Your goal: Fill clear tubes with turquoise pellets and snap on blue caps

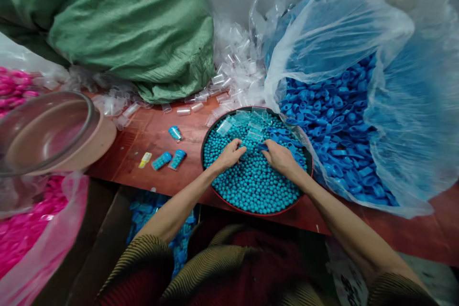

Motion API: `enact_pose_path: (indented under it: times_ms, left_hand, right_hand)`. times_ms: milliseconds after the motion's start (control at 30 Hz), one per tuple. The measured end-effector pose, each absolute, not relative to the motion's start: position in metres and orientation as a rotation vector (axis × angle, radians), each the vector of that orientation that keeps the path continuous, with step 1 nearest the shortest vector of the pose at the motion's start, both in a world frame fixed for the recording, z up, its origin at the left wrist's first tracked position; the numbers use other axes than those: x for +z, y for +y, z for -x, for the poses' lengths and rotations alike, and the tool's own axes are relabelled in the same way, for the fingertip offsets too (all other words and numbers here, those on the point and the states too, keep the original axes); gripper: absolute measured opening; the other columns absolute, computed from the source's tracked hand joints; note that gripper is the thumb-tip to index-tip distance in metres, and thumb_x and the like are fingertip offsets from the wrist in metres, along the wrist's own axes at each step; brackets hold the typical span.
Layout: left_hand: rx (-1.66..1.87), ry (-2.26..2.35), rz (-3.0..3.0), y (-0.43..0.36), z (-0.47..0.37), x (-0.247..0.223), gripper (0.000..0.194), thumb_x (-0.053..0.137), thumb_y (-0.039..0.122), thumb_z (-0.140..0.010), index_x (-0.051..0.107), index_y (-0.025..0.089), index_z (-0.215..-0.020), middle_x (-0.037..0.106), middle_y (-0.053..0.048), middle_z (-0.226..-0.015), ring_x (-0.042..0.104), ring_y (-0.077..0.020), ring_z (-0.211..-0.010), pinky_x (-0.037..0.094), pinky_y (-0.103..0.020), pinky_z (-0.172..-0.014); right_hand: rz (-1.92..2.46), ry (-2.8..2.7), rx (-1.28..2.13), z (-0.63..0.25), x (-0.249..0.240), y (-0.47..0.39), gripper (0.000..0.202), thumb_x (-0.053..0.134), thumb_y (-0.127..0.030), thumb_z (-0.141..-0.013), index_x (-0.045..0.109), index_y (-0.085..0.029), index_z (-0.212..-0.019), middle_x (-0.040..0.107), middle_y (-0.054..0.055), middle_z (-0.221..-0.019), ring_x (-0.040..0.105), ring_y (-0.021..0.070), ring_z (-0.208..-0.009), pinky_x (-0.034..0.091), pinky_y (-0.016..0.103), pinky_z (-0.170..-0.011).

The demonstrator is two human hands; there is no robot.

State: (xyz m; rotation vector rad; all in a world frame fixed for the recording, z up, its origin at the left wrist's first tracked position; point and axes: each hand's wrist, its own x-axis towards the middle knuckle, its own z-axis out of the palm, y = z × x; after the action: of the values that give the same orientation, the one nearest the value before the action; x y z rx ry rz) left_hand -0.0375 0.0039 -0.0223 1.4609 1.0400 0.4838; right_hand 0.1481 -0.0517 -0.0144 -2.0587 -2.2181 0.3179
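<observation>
Note a red-brown table (143, 129), spanning the view. Note at its back left a bulging green sack (132, 33). Observe at right a translucent bag (412, 129), gaping, full of blue spoon-shaped pieces (333, 119). Record at lower left a pinkish bag (73, 220) of bright pink pieces (43, 208). See above it a beige basin (103, 136) at the table's left end, with a clear dark-rimmed bowl (90, 107) in it.

Find at front centre a round dark tray (310, 162) full of turquoise beads (254, 191), just beside the translucent bag. See behind it a heap of clear tubes (236, 62), with further tubes lying on the beads. Spot blue pieces on the beads, tray's right side.

Reaches over the beads with left hand (229, 155) and right hand (281, 158), near each other yet apart. Pinches a dark blue piece (264, 147) at the right fingertips. Cannot tell the left grip: fingers curled, contents too small to make out.

Count three bead-filled tubes (177, 158), blue-capped, on the wood left of the tray. Log beside them a small yellow piece (145, 159).
</observation>
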Motion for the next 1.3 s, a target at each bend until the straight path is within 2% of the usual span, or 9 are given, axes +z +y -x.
enact_pose_path:
  times_ms: [133,300,467,567,700,900,1033,1133,1300]
  left_hand:
    - [0.461,1.031,-1.450,-0.002,0.035,-0.019,0.011,0.049,0.024,-0.080,0.046,0.017,-0.088,0.051,0.006,-0.066,0.044,-0.0063,-0.050,0.035,-0.017,-0.044]
    - [0.446,1.002,-1.345,-0.009,0.038,-0.010,0.026,0.052,0.023,-0.080,0.045,0.017,-0.104,0.045,0.007,-0.064,0.046,-0.0065,-0.048,0.039,-0.016,-0.040]
    - [0.354,1.002,-1.353,-0.009,0.046,-0.004,0.030,0.052,0.025,-0.080,0.048,0.017,-0.109,0.051,0.006,-0.070,0.049,-0.0050,-0.044,0.034,-0.014,-0.035]
    - [0.366,0.944,-1.328,-0.011,0.044,-0.005,0.031,0.056,0.028,-0.078,0.050,0.017,-0.107,0.053,0.004,-0.074,0.050,-0.0048,-0.047,0.034,-0.014,-0.036]
    - [0.461,0.869,-1.263,-0.017,0.040,-0.006,0.030,0.059,0.031,-0.077,0.049,0.016,-0.101,0.050,0.004,-0.076,0.047,-0.0039,-0.046,0.035,-0.015,-0.036]
    - [0.528,0.891,-1.167,-0.030,0.039,0.005,0.049,0.060,0.032,-0.078,0.044,0.019,-0.121,0.043,0.007,-0.069,0.041,-0.0027,-0.042,0.031,-0.015,-0.036]
    - [0.594,0.905,-1.120,-0.036,0.035,0.008,0.040,0.060,0.032,-0.077,0.049,0.019,-0.113,0.038,0.008,-0.063,0.037,-0.0032,-0.045,0.035,-0.015,-0.040]
    - [0.597,0.894,-1.127,-0.037,0.035,0.006,0.036,0.061,0.034,-0.076,0.051,0.019,-0.107,0.036,0.008,-0.060,0.034,-0.0037,-0.043,0.033,-0.016,-0.037]
    - [0.570,0.894,-1.199,-0.037,0.037,0.006,0.043,0.059,0.034,-0.077,0.046,0.020,-0.116,0.043,0.007,-0.064,0.037,-0.0035,-0.042,0.035,-0.017,-0.038]
  right_hand:
    - [1.988,-2.037,0.219,-0.141,-0.008,-0.050,0.031,0.043,-0.024,-0.091,0.052,-0.015,-0.119,0.068,0.010,-0.099,0.062,0.0228,-0.088,0.044,0.029,-0.071]
    - [1.644,-2.359,0.164,-0.135,-0.003,-0.058,0.041,0.036,-0.010,-0.089,0.053,-0.014,-0.126,0.067,0.012,-0.104,0.059,0.0221,-0.092,0.046,0.032,-0.080]
    - [1.616,-2.198,0.281,-0.152,-0.012,-0.069,0.037,0.042,-0.015,-0.089,0.059,-0.021,-0.121,0.068,0.009,-0.106,0.061,0.0204,-0.094,0.049,0.034,-0.083]
    - [1.601,-1.937,0.315,-0.146,-0.015,-0.069,0.034,0.045,-0.019,-0.089,0.059,-0.019,-0.120,0.067,0.009,-0.112,0.062,0.0204,-0.101,0.050,0.037,-0.088]
    - [1.463,-1.871,0.396,-0.128,-0.015,-0.068,0.030,0.045,-0.021,-0.089,0.063,-0.018,-0.114,0.069,0.008,-0.108,0.064,0.0196,-0.100,0.052,0.036,-0.089]
    - [1.427,-1.854,0.362,-0.120,-0.020,-0.080,0.031,0.041,-0.022,-0.093,0.065,-0.019,-0.112,0.070,0.008,-0.107,0.066,0.0187,-0.099,0.054,0.036,-0.088]
    - [1.475,-1.883,0.263,-0.116,-0.024,-0.089,0.035,0.038,-0.019,-0.092,0.063,-0.019,-0.117,0.068,0.008,-0.113,0.064,0.0192,-0.105,0.053,0.037,-0.092]
    - [1.417,-1.953,0.238,-0.116,-0.023,-0.093,0.038,0.036,-0.016,-0.092,0.062,-0.016,-0.119,0.067,0.011,-0.115,0.063,0.0207,-0.106,0.054,0.038,-0.091]
    - [1.429,-1.859,0.342,-0.119,-0.016,-0.095,0.035,0.041,-0.020,-0.092,0.061,-0.022,-0.120,0.069,0.008,-0.112,0.065,0.0201,-0.103,0.053,0.038,-0.091]
